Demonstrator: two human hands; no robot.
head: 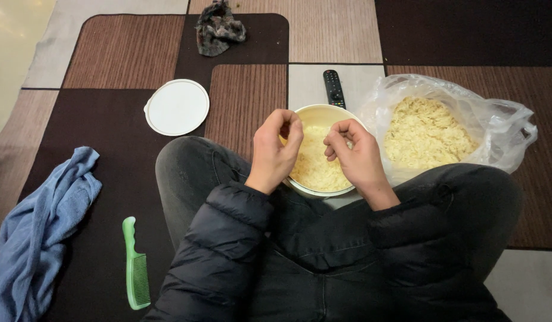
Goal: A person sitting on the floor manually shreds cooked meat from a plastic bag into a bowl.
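A round cream bowl (321,113) sits on the carpet between my knees, holding pale yellow flaky pieces (314,167). My left hand (274,149) hovers over the bowl's left side, fingertips pinched on a small bit of the flakes. Over the right side, my right hand (357,156) is curled with its fingertips pinched on another small bit. A clear plastic bag (496,128) full of the same yellow pieces lies open just right of the bowl.
A white round lid (177,107) lies left of the bowl, a black remote (333,88) behind it. A green comb (134,265) and a blue cloth (40,232) lie at left, a dark crumpled rag (217,28) at the back.
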